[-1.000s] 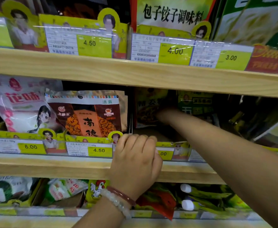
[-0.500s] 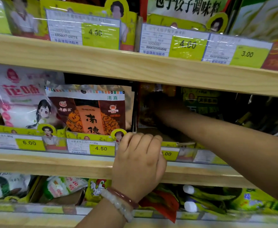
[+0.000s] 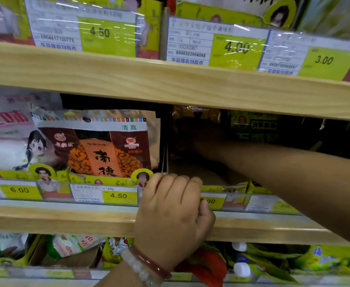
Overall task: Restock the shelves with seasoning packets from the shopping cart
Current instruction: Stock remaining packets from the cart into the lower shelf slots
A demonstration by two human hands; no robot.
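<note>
Middle shelf (image 3: 87, 222): my left hand (image 3: 170, 216) stays curled over its front rail; my right hand (image 3: 192, 139) has pushed deeper into the dark bay, grip indiscernible, beside the yellow seasoning packet (image 3: 195, 114), placement seemingly finishing.

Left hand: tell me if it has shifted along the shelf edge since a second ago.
No. The left hand still grips the middle shelf rail just right of the 4.50 price tag; only the camera moved.
</note>
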